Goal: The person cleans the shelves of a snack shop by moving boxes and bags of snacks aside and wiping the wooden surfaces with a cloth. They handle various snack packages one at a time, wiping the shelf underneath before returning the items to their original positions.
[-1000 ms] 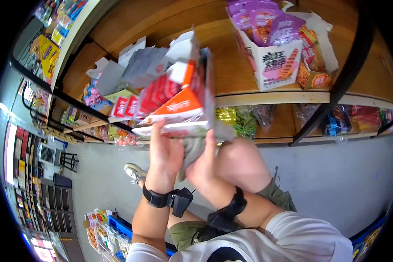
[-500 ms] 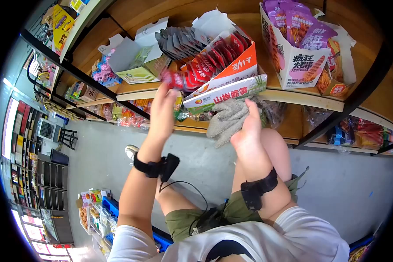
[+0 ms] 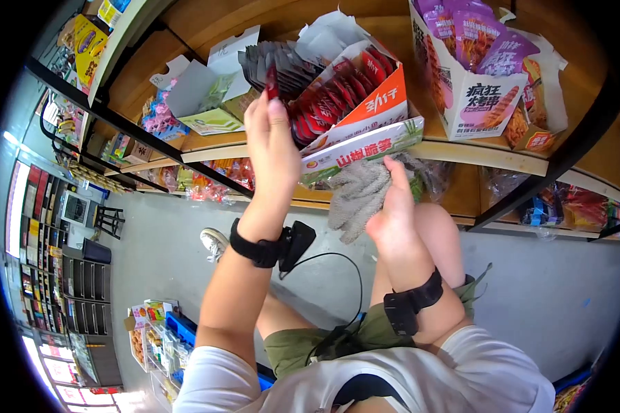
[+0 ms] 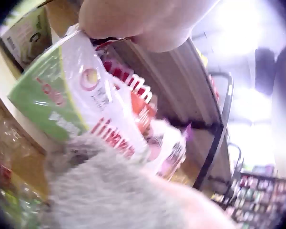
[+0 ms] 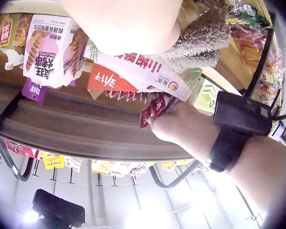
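My left hand (image 3: 275, 148) pinches a small red snack packet (image 3: 272, 81) between thumb and fingers, raised over the left end of an orange and white box (image 3: 386, 100) filled with red packets (image 3: 334, 96). In front of that box stands a white and green carton front (image 3: 365, 153) under shiny wrap, at the shelf edge. A fuzzy grey cloth (image 3: 358, 196) hangs below the carton, held by my right hand (image 3: 394, 217); its thumb points up by the carton and its fingers are hidden behind the cloth. The right wrist view also shows the pinched packet (image 5: 155, 109).
Behind the red packets stand dark grey packets (image 3: 282, 62), with a green and white open box (image 3: 213, 113) to the left. A white carton of purple packets (image 3: 472, 103) stands right, beside a black shelf post (image 3: 565, 134). Bagged snacks (image 3: 220, 179) fill the lower shelf.
The box, carried by both hands a second ago, now sits on the shelf edge. My left hand has moved to its left end and lifted a red packet upright; the right stays with the cloth.
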Available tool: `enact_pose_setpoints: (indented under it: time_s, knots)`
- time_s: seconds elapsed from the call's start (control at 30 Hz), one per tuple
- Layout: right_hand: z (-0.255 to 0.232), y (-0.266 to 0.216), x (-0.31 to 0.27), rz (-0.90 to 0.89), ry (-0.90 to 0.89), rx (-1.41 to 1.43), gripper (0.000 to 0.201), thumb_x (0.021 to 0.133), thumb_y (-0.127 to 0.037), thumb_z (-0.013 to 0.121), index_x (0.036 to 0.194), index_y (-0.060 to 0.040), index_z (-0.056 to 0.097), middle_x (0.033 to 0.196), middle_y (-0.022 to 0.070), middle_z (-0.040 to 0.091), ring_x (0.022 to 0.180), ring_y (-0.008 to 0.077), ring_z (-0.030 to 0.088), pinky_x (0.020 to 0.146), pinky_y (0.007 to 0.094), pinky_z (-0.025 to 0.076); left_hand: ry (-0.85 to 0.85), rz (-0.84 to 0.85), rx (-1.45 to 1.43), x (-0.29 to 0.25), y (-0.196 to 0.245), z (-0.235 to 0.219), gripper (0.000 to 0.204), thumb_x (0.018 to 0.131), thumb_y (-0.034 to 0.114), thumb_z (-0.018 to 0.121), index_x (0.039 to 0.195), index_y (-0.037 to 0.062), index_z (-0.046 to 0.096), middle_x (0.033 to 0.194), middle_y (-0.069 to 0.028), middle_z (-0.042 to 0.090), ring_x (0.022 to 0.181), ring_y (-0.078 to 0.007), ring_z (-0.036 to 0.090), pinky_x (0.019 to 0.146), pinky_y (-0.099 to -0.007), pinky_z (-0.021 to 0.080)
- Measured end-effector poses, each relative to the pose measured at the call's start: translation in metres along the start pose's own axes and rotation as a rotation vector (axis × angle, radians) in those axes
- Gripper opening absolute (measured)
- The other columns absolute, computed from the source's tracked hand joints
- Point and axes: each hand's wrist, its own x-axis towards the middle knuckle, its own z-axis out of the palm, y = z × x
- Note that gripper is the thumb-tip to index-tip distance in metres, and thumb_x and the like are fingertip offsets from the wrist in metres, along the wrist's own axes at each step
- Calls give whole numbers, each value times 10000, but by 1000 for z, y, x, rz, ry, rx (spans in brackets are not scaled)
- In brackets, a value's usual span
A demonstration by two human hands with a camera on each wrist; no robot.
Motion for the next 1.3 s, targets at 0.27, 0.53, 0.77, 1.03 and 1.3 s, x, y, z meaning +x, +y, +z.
enact_pose_setpoints:
  time_s: [0.27, 0.53, 0.77, 1.03, 1.3]
  knots:
    - [3, -2, -5, 29, -38, 10, 329, 893, -296, 394, 1043, -35, 529, 930, 103, 605, 827, 247, 584, 720, 394, 471, -236, -587, -430, 1, 31, -46, 356, 945, 222, 440, 1236, 16, 443, 1101, -74, 571, 1015, -148, 554, 850, -303, 463]
    - [1, 1, -3, 18, -8, 38, 259, 867, -235, 444, 1010, -39, 536, 898, 96, 606, 807, 235, 592, 697, 398, 480, -133, -779, -532, 8, 42, -35, 203, 908, 113, 411, 1089, 32, 455, 1032, -82, 579, 815, -196, 611, 714, -330, 523]
    - [-4, 3, 3, 3, 36, 3, 352, 876, -296, 417, 1057, -14, 527, 998, 114, 603, 918, 252, 570, 809, 405, 449, -370, -187, 333, 14, 8, -37, 213, 898, 145, 477, 814, -42, 537, 680, -93, 584, 619, -163, 546, 582, -320, 424]
    - [-5, 13, 1, -102, -19, 27, 219, 812, -144, 515, 1008, -48, 520, 924, 79, 591, 803, 203, 596, 680, 371, 494, -498, 148, 621, 2, 30, -19, 158, 867, 91, 481, 975, 6, 558, 821, -207, 596, 745, -379, 549, 665, -398, 440]
    - [-13, 66, -2, -57, 41, -84, 296, 821, -136, 517, 1107, -64, 488, 957, 81, 596, 830, 207, 607, 730, 371, 505, -443, 357, 597, 2, -5, -67, 225, 832, 102, 539, 1032, 1, 555, 1087, -173, 503, 1085, -320, 442, 935, -400, 335]
